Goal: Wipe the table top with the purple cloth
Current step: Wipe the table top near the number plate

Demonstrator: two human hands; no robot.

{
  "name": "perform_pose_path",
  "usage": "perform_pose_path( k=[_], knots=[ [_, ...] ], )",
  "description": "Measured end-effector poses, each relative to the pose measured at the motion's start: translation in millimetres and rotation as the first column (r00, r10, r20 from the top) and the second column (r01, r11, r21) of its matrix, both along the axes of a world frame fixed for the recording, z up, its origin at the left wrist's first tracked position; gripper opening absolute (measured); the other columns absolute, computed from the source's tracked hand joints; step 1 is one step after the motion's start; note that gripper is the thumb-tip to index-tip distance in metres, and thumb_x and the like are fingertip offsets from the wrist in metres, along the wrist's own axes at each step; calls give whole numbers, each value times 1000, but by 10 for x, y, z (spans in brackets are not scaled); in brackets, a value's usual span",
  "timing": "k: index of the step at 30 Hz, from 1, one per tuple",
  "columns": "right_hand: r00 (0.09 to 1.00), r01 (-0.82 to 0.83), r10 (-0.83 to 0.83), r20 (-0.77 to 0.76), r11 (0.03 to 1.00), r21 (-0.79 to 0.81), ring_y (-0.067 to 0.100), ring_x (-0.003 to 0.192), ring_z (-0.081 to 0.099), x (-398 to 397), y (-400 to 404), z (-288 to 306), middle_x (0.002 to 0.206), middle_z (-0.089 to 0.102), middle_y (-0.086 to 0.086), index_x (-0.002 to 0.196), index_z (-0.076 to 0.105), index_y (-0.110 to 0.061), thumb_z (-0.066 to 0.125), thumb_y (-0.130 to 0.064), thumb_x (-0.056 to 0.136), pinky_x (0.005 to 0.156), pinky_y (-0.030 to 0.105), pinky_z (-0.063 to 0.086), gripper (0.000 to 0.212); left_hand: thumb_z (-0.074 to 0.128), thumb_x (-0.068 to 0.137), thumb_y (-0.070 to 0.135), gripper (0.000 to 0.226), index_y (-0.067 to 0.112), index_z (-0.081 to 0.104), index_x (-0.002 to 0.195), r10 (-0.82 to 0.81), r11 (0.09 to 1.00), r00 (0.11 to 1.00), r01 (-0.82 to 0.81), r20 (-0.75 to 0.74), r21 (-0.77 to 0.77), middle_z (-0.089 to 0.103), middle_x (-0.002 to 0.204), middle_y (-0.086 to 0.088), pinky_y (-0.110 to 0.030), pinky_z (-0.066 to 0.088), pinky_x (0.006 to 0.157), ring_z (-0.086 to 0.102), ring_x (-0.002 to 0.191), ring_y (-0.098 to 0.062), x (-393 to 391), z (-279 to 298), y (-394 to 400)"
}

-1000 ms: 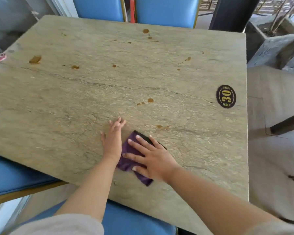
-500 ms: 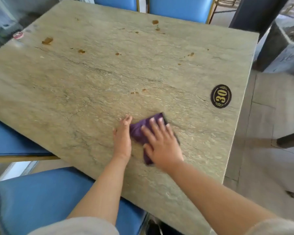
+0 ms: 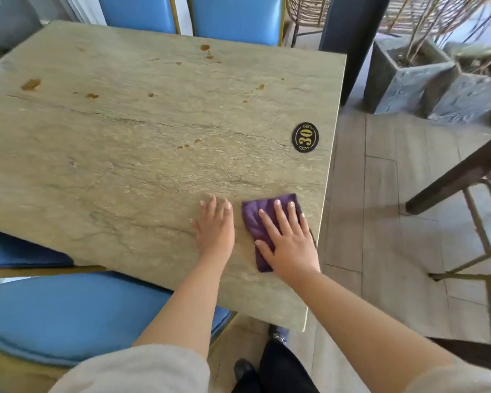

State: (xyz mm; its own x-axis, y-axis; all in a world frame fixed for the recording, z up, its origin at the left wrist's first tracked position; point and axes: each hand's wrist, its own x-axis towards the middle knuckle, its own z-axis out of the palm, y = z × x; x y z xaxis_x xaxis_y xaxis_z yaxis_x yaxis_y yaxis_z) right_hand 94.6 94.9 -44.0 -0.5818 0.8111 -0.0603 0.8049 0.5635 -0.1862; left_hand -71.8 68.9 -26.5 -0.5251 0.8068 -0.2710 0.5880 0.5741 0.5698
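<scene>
A stone-patterned beige table top (image 3: 142, 154) carries several brown stains toward its far side. The folded purple cloth (image 3: 254, 219) lies flat near the table's right edge. My right hand (image 3: 288, 239) presses down on the cloth with fingers spread, covering most of it. My left hand (image 3: 216, 226) rests flat on the bare table just left of the cloth, a small gap apart from it, holding nothing.
A black oval "30" plaque (image 3: 305, 137) is stuck near the right edge. Blue chairs stand at the far side (image 3: 236, 15) and at the near left (image 3: 68, 313). Grey stone planters (image 3: 425, 83) and a dark table leg (image 3: 457, 177) stand on the floor to the right.
My right hand has slid the cloth rightward across the table toward the right edge. My left hand followed alongside, and a gap has opened between it and the cloth.
</scene>
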Motion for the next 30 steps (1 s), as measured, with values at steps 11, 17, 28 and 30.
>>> perform_pose_path(
  k=[11,17,28,30],
  knots=[
    [843,-531,524,121,847,33,26,148,6,664,603,20,160,11,-3,149,19,-39,13,-66,94,117,42,5,62,18,101,48,54,32,20,153,22,996,980,-37,-196,-76,3,163,13,-60,-14,113,-6,150,-11,393,-14,117],
    [997,75,-74,36,997,-36,31,146,-14,167,1163,29,161,-8,6,152,3,-32,22,-57,96,118,50,-9,64,25,103,37,48,40,20,150,109,983,943,-149,-313,-105,2,162,14,-68,-7,111,-8,149,-10,290,-72,620],
    [835,-547,535,130,833,86,25,148,6,-270,2601,-38,161,13,1,150,14,-36,12,-59,94,117,47,-4,62,15,101,42,53,47,-1,151,284,924,840,-369,-462,-104,-9,162,16,-67,-4,112,-13,148,-8,230,-221,1002],
    [913,-388,380,146,921,35,26,148,-8,-525,2646,-19,162,-3,3,151,2,-33,9,-58,94,117,47,-11,63,15,101,40,54,44,-3,151,280,924,833,-369,-477,-102,-11,161,16,-65,-6,112,-15,148,-6,191,-230,1031]
  ],
)
